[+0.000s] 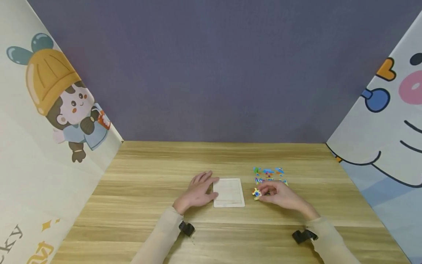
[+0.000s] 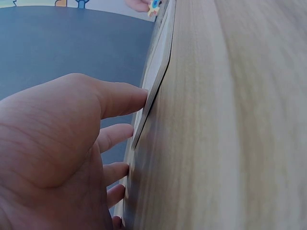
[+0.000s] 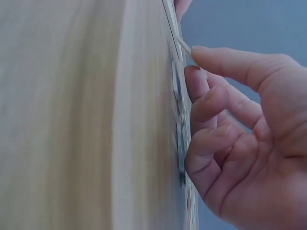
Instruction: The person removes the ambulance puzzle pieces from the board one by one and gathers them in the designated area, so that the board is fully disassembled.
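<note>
A pale square puzzle tray (image 1: 229, 205) with a raised border lies on the table in the head view. My left hand (image 1: 199, 191) is at its left side, fingers spread, the thumb and index fingertip touching the border. In the left wrist view the thumb presses the edge of the tray (image 2: 165, 60). Just right of the tray, my right hand (image 1: 281, 195) pinches a yellow jigsaw piece (image 1: 256, 194) with a blue round mark between thumb and fingers. The right wrist view shows this piece (image 3: 185, 48) edge-on, its other fingers curled towards the palm.
Several colourful jigsaw pieces (image 1: 268, 171) lie in rows behind the right hand, some partly hidden by it. The wooden table (image 1: 148, 172) meets a dark back panel (image 1: 224, 73), with printed side panels at left and right. Each wrist wears a black camera.
</note>
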Demonstrator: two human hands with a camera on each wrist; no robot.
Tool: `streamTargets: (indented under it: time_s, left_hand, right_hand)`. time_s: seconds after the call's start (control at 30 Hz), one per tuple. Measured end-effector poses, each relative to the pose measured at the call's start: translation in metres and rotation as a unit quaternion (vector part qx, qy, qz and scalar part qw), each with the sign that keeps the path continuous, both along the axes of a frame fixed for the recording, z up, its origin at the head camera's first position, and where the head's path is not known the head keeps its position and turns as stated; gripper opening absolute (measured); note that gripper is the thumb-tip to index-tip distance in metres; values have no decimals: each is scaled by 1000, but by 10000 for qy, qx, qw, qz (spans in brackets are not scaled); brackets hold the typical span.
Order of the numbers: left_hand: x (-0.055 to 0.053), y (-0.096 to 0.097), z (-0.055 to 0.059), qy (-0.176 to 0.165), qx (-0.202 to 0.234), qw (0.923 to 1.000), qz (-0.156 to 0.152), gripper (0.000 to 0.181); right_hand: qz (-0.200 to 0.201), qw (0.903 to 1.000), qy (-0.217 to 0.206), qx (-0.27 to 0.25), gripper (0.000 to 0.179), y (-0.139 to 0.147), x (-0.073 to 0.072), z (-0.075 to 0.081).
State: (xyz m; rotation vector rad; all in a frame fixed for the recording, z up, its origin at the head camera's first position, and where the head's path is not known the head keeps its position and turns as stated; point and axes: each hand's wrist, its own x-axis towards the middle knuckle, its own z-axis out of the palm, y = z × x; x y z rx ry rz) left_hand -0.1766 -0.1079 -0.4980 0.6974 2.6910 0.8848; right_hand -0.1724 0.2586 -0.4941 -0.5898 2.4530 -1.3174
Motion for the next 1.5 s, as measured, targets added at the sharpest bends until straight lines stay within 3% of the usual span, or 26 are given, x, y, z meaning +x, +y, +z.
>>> streamTargets:
  time_s: [0.3, 0.67, 0.93, 1.23, 1.5]
  left_hand:
    - [0, 1, 0, -54, -55, 10000, -54, 59]
    - [0, 0, 1, -47, -17, 10000, -28, 58]
    - [0, 1, 2, 1, -61, 10000, 1, 59]
    - [0, 0, 1, -2, -54, 10000, -12, 60]
    - [0, 0, 0, -24, -46, 10000, -11, 59]
  right_hand:
    - [-203, 9997, -78, 70, 35, 29, 5, -4]
    - [-753, 9960, -418, 225, 46, 65, 11, 0]
    - [-854, 9944, -510, 364, 47, 82, 9, 0]
    - [-972, 9933, -280, 556, 46, 95, 10, 0]
    - [-1157, 9910, -324, 583, 47, 103, 9, 0]
